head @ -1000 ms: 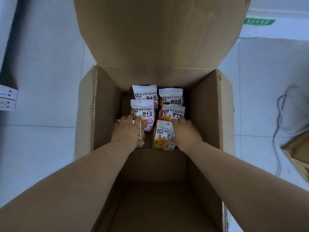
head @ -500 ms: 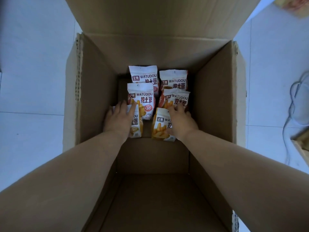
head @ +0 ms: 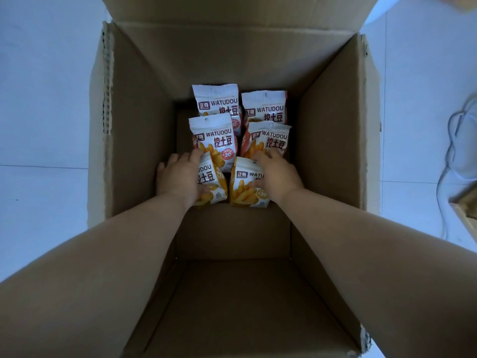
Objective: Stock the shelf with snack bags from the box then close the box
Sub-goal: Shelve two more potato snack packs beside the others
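Since half second ago: camera brought lower over box (head: 144,112), fingers curled tighter. Near-left bag (head: 210,177) now gripped by left hand (head: 178,179) and tipped up. Near-right bag (head: 245,187) held at top edge by right hand (head: 277,177). Neither bag lifted clear yet. Four bags behind (head: 219,130) left untouched on box bottom. Judged: pair about to be taken out. Shelf not seen. Box stood on pale tiled floor (head: 44,125), far flap (head: 232,9) raised. White cable (head: 454,140) lain at right.
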